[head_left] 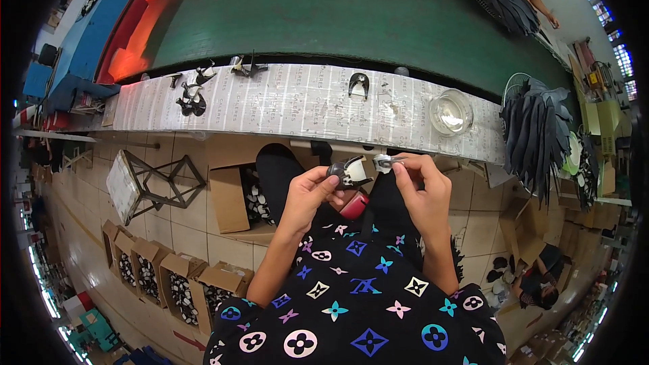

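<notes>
My left hand (310, 195) is closed on a small black-and-white curved piece (354, 174), which looks like a shoe heel with a black covering round a pale inside. Its pale opening faces my right hand (422, 186). That hand pinches a small flat grey-and-white piece (384, 163) between thumb and fingers, a short gap away from the heel; its kind is unclear. Both hands are held over my lap, just below the near edge of the bench. A similar black-and-white heel (359, 86) stands on the bench ahead.
The paper-covered bench (291, 105) carries several dark pieces (192, 100) at left and a glass bowl (451, 113) at right. Behind runs a green belt (304, 20). Black strips (539, 128) hang at the right end. Boxes (179, 284) of black-and-white pieces and a stool (145, 186) stand on the floor.
</notes>
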Tool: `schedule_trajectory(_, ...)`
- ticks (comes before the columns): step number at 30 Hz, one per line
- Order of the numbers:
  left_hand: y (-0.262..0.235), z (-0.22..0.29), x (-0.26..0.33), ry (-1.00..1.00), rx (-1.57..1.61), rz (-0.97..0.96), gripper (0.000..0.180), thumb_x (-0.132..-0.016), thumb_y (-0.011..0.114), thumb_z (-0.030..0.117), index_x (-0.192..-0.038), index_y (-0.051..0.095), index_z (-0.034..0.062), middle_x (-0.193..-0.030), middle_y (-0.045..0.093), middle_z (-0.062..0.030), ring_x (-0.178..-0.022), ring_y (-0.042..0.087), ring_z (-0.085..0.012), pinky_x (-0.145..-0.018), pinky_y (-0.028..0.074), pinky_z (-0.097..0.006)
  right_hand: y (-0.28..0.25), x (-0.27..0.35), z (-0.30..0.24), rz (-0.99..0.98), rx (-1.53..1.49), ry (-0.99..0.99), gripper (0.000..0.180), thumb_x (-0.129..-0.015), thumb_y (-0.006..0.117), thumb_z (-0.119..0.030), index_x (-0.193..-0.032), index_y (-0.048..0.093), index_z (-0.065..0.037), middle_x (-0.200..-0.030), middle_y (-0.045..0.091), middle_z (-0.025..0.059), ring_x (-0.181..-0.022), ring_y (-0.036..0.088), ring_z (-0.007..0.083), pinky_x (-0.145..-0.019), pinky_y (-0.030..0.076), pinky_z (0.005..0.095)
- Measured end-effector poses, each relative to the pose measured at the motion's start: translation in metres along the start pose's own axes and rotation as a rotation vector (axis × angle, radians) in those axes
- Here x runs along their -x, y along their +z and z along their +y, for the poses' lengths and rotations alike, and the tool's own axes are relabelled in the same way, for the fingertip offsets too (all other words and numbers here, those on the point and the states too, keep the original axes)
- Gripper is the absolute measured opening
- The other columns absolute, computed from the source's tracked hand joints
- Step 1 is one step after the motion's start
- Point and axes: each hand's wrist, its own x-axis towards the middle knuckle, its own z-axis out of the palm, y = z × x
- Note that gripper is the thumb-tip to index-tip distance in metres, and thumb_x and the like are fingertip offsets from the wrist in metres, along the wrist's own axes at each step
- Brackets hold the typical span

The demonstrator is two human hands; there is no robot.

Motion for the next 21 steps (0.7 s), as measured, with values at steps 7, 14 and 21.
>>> schedule_trajectory(7,0.0,0.0,0.001,-0.033,0.086,-0.019,0.022,-0.094,0.06,0.016,-0.106,0.062,-0.0029,-0.087,0.066,-0.0067,-0.072,0.063,-0.0106,-0.061,0.055,-0.023,0.003,0.004,0.001,-0.04,-0.069,0.047,0.01,-0.087,0.066,-0.006,-0.089,0.06,0.001,-0.084,0.067,0.0054,-0.059,0.054,0.0042,-0.049,0.038,0.0195)
schedule_trajectory(14,0.0,-0.001,0.001,-0.035,0.111,0.007,0.023,-0.094,0.06,0.016,-0.107,0.062,-0.0031,-0.087,0.066,-0.0071,-0.07,0.063,-0.0109,-0.061,0.055,-0.022,0.01,0.005,-0.008,-0.098,-0.09,0.059,0.008,-0.088,0.065,-0.005,-0.09,0.061,0.002,-0.088,0.069,0.0044,-0.063,0.055,0.0032,-0.053,0.041,0.0184)
schedule_trajectory(21,0.006,-0.003,-0.001,-0.028,0.106,0.033,0.021,-0.094,0.06,0.012,-0.106,0.063,-0.004,-0.089,0.067,-0.0085,-0.072,0.066,-0.0114,-0.065,0.057,-0.022,0.022,0.009,-0.008,-0.158,-0.063,0.003,0.009,-0.087,0.066,-0.004,-0.091,0.06,0.002,-0.088,0.068,0.0076,-0.063,0.059,0.0079,-0.054,0.046,0.0216)
